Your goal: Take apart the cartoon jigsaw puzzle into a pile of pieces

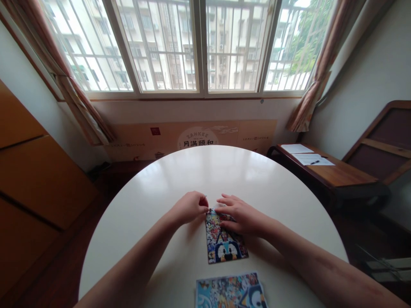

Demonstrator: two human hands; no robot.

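The beige board (pixel 192 137) under the window carries a round emblem (pixel 197 139). In it stands "ZANKEE" in an arc, and below that "月满颐和" in bold dark characters. The small lines to its left and right, and the red seal (pixel 155 131), are too small to read. On the puzzle (pixel 224 241) near the middle of the tabletop, no letters can be made out.

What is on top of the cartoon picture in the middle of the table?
The right hand lies flat on the picture's upper right corner; the curled left hand touches its top edge. The corner under the right hand is hidden.
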